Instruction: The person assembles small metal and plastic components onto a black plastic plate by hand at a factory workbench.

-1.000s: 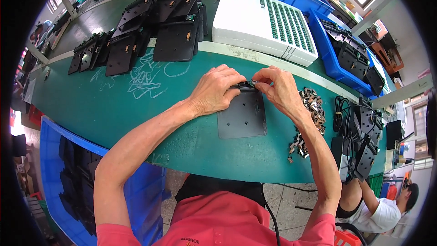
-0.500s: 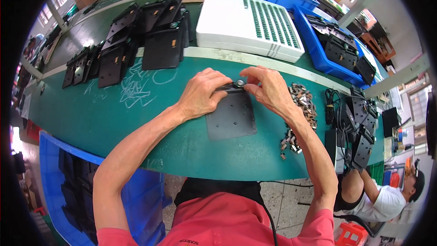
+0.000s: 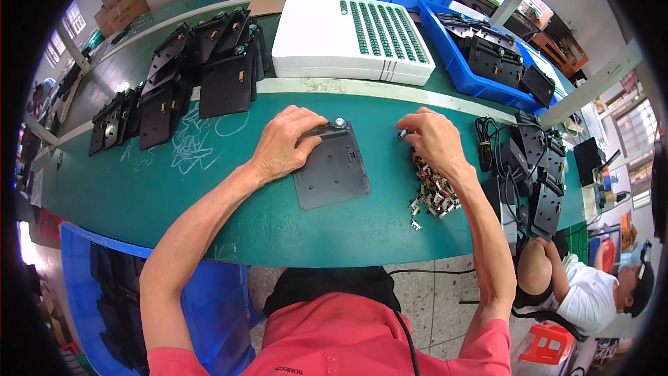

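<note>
**One plate under the left hand, right hand at the clip pile**

One dark plastic plate (image 3: pixel 330 170) lies flat on the green desk (image 3: pixel 229 195), near its front edge. The left hand (image 3: pixel 285 143) rests on the plate's upper left corner, fingers pressed down beside a small round knob (image 3: pixel 339 122). The right hand (image 3: pixel 435 139) hovers just right of the plate, fingertips pinched together on a tiny part, over one pile of small metal clips (image 3: pixel 435 195). One white foam tray (image 3: pixel 348 38) and two blue bins (image 3: pixel 480 63) line the far edge; bare desk lies left of the plate
</note>
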Motion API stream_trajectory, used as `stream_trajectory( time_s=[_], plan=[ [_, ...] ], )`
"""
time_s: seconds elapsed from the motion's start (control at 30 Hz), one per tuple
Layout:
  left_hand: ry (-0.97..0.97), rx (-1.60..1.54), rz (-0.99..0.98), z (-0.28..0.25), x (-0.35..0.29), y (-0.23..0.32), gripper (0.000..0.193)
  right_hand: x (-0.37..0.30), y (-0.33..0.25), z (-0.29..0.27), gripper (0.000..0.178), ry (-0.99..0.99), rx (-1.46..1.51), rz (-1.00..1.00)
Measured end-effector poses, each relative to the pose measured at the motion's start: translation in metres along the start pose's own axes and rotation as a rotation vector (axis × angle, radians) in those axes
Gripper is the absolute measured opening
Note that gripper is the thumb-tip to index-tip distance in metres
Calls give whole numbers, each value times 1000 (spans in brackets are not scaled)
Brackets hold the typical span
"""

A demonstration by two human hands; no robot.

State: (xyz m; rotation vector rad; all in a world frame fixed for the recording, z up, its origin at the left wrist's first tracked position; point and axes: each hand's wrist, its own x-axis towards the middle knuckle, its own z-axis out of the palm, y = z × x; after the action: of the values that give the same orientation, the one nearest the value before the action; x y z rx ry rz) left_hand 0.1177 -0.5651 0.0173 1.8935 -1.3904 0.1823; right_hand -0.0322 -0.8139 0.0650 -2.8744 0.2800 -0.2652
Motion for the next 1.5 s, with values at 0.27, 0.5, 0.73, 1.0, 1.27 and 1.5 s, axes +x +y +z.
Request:
stream_trajectory(
  time_s=[0.27,0.5,0.73,1.0,1.27,1.5],
  plan=[
    [-7,10,1,0,2,0,29,-1,6,14,15,53,-49,-42],
    [1,4,4,1,-1,-3,29,-5,-38,0,13,-31,468,-1],
    [16,7,-3,3,-2,-4,28,-7,-63,14,19,-267,1029,202],
    [38,6,-7,5,-2,-5,27,-12,-65,23,20,-254,1167,299],
    [33,11,-3,4,-2,-5,27,-20,-63,23,25,-238,1277,252],
    [25,7,-7,3,-1,-3,27,-28,-66,29,30,-83,1027,156]
  ],
)
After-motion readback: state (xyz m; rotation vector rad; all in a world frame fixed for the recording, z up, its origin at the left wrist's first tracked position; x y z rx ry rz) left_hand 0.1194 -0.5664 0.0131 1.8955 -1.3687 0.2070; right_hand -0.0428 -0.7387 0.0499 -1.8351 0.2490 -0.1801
